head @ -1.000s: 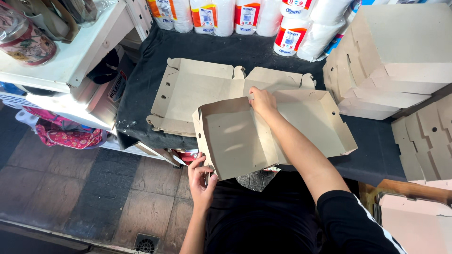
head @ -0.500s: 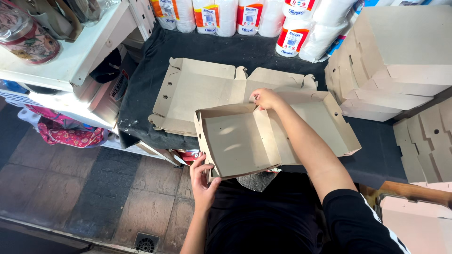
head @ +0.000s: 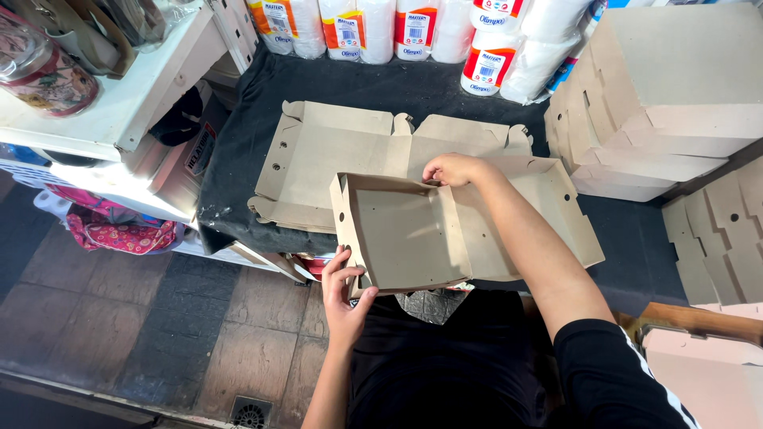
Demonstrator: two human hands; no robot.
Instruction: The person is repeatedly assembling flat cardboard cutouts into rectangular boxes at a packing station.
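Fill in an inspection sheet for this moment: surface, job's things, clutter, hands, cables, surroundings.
Surface: black cloth-covered table, mostly taken up by cardboard.
Job's things: half-folded brown cardboard box, side walls raised, lying over a stack of flat box blanks.
Clutter: pile of folded boxes at the right; more flat blanks beside it; white paper rolls along the far edge.
Hands: left hand grips the box's near corner; right hand presses its far wall.
Cables: nothing seen.
Surroundings: white shelf with jars at the left, patterned bag below, tiled floor with a drain.
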